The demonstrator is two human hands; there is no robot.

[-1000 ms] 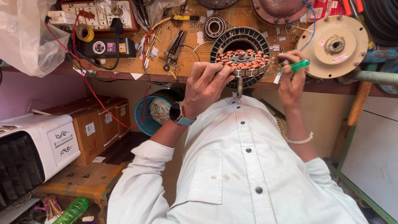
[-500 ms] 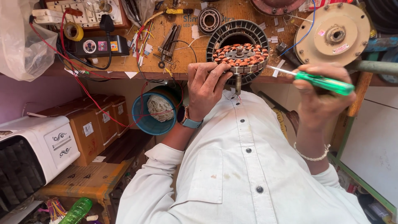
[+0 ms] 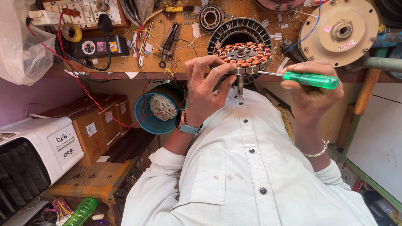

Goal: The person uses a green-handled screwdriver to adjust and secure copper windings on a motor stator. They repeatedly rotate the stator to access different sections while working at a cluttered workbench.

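Holding a round copper-wound motor stator (image 3: 245, 56) at the near edge of the cluttered wooden counter (image 3: 184, 62), the left hand (image 3: 205, 90) is curling its fingers over the stator's rim, its grip closed firmly on the part, seemingly to keep it from turning under the tool. The stator's short shaft is hanging down past the counter edge, which is probably why it is being kept at the edge rather than laid flat. The right hand (image 3: 312, 90) is wrapping its grip fully around the green translucent handle of a screwdriver (image 3: 307, 79), laying the thin metal blade almost level so that its tip is reaching the stator's side; whether the tip is touching cannot be told. A black ribbed round motor housing (image 3: 238, 31) is lying just behind the stator, and a cream-coloured round motor cover (image 3: 341, 31) is sitting well off to the right. Pliers (image 3: 169, 39), a steel ball bearing (image 3: 210, 17) and a black rectangular tester box (image 3: 98, 46) are lying further back on the counter. Below, a blue bucket (image 3: 157, 115) is standing near brown cardboard boxes (image 3: 94, 129).
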